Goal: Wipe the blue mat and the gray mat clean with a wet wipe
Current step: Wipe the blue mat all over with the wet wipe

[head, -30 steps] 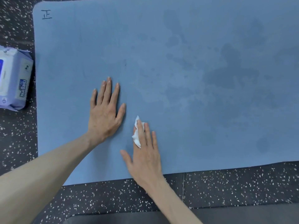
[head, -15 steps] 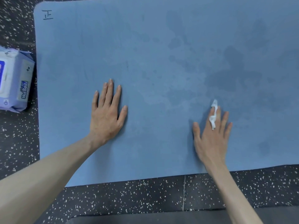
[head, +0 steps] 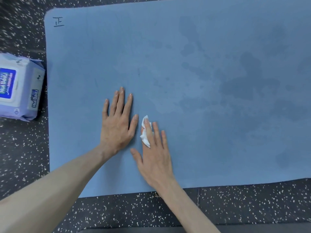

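The blue mat (head: 185,81) lies flat on the floor and fills most of the view, with darker damp patches across its right half. My left hand (head: 117,123) rests flat on the mat, fingers straight and spread. Just to its right, my right hand (head: 154,153) presses a crumpled white wet wipe (head: 145,132) onto the mat under its straight fingers. The wipe shows between the index and middle fingers. No gray mat is clearly in view.
A pack of wet wipes (head: 18,88) lies on the black speckled floor (head: 23,157) left of the mat. The mat's near edge runs just below my wrists. A dark strip (head: 252,228) shows at the bottom edge.
My right hand swept the wipe right across the mat, then back left, ending beside my left hand. The left hand stayed pressed in place.
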